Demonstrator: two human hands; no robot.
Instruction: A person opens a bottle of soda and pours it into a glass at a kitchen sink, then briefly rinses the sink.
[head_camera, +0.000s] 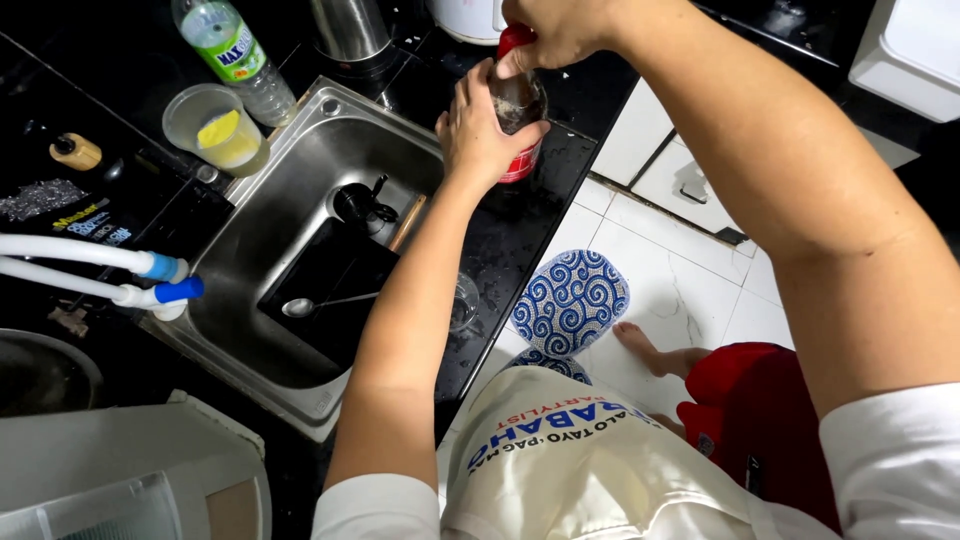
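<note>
Gripping: left hand (485, 125) wraps the dark bottle (519, 112), upright on the table beside the sink (300, 180).
Cap: right hand (555, 30) closed over the red cap (514, 38), still on.
Below left hand: spoon (300, 306) in sink.

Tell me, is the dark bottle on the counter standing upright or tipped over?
Upright. The bottle stands on the counter, left hand around its body, right hand on its red cap.

Bottle (518, 120) — clear plastic, dark liquid inside, red label band low on the body, red cap (514, 38) on top. Stands upright on the black counter just right of the sink. Upper body and cap partly hidden by the hands gripping it — fill level cannot be told.
</note>
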